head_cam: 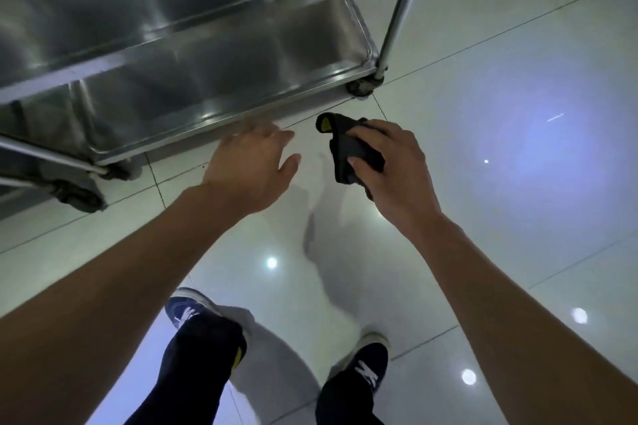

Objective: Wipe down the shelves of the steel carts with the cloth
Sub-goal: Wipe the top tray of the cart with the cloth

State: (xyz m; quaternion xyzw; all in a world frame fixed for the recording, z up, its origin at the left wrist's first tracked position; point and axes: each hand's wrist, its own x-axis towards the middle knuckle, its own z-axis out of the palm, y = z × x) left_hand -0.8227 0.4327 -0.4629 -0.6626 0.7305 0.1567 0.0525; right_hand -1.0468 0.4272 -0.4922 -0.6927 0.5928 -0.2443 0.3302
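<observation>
— Down at floor level, right side: fingers curled over the top of the cloth [352, 148], thumb tucked under its near edge. That's a firm pinch by the right hand [390, 169], back of the hand facing up, wrist bent slightly, forearm running back to the near right corner.

— And the cloth itself?

— Dark, bunched, with a yellow patch on its far tip. It's in the air above the pale floor tiles [483, 86], just off the near right corner of the steel cart [207, 55], not touching the bottom shelf [241, 72].

— Left side?

— Fingers spread and straight, a bit blurred, holding nothing. The left hand [248, 166] is palm down, thumb out to the right, fingertips right at the near rim of that bottom shelf; whether they touch it, I can't tell. Forearm stretches back to the near left.

— Anything else?

— Two blue sneakers [366, 366] near the bottom, dark trousers above them.
</observation>
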